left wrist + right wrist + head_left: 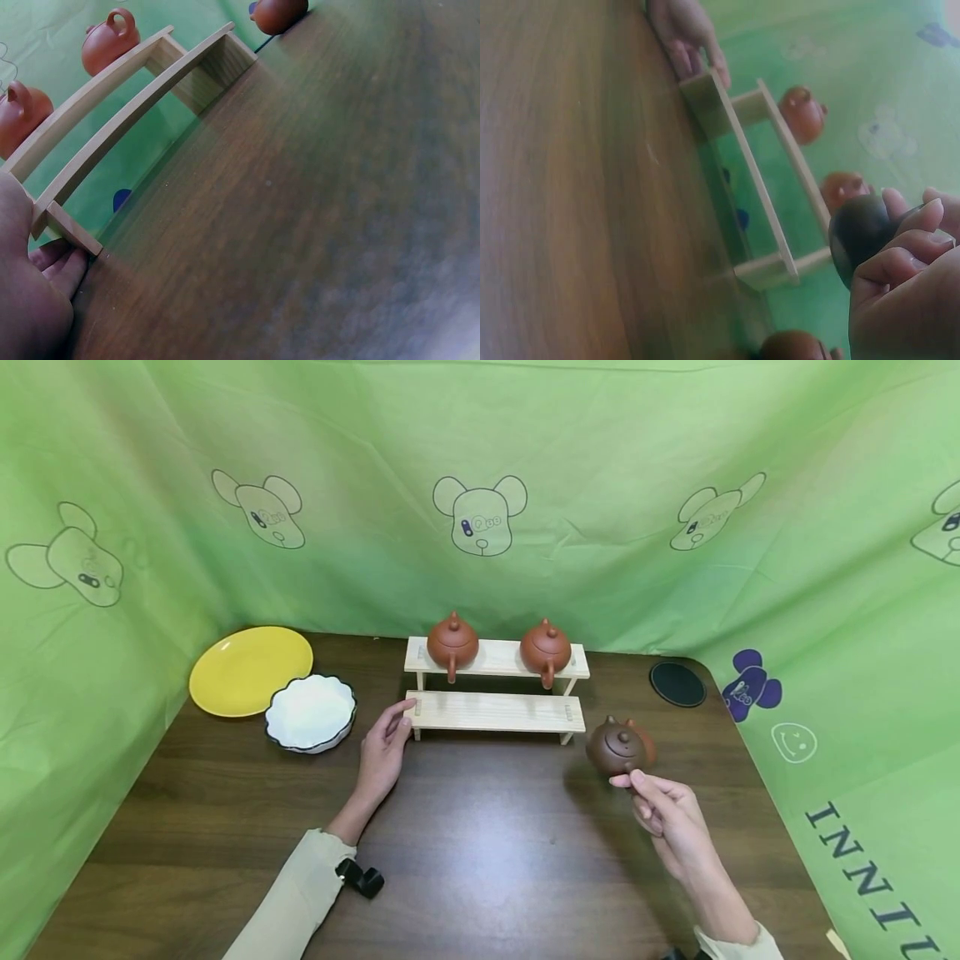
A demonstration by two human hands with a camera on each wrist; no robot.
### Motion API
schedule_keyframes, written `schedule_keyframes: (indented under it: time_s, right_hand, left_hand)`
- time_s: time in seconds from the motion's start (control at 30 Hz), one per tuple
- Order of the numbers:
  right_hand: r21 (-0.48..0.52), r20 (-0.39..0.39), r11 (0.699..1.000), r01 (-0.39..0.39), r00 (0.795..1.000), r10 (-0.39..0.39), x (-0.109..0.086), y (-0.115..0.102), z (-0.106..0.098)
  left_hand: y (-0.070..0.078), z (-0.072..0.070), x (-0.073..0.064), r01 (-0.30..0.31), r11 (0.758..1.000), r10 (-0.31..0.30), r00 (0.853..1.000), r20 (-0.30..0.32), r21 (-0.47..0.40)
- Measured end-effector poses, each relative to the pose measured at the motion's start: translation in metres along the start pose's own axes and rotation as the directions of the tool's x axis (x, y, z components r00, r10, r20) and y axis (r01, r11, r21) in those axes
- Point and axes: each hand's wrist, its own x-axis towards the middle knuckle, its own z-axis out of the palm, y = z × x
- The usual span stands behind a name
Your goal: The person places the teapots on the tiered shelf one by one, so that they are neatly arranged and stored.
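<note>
My right hand [673,822] pinches a dark brown teapot [613,747] by its handle between thumb and fingers, to the right of a two-step wooden stand [495,712]. In the right wrist view the dark teapot [861,232] shows partly behind the curled fingers. Another reddish teapot [647,745] peeks out behind it, mostly hidden in the head view. My left hand [384,752] holds the left end of the stand's lower step, fingers by its leg [73,229]. On the upper step stand two reddish-brown teapots, one left [453,645] and one right [546,650].
A yellow oval plate [243,672] lies at the back left, with a white scalloped bowl [311,712] overlapping its front edge. Toward the back right is a black round coaster [677,683]. Green printed cloth [360,568] walls the dark wooden table [480,860] on three sides.
</note>
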Motion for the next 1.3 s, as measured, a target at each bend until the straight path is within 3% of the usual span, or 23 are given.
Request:
schedule_keyframes:
  time_s: [0.47,0.77,0.97,1.3]
  right_hand:
    - [-0.048,0.079,0.994,-0.099,0.992,0.103,0.015,0.009,0.031]
    - [-0.109,0.052,0.977,-0.183,0.981,0.189,0.028,0.014,0.053]
    - [-0.147,0.068,0.962,-0.229,0.968,0.241,0.035,0.02,0.065]
    - [-0.129,0.068,0.964,-0.231,0.968,0.241,0.046,0.031,0.081]
  left_hand:
    - [0.001,0.0,0.0,0.01,1.0,-0.01,1.0,0.006,0.0]
    - [0.013,0.001,-0.004,-0.03,0.999,0.03,1.0,-0.004,0.036]
    - [0.013,0.002,-0.005,-0.032,0.999,0.032,0.999,-0.008,0.043]
    - [0.013,0.001,-0.004,-0.024,0.999,0.024,1.0,-0.011,0.044]
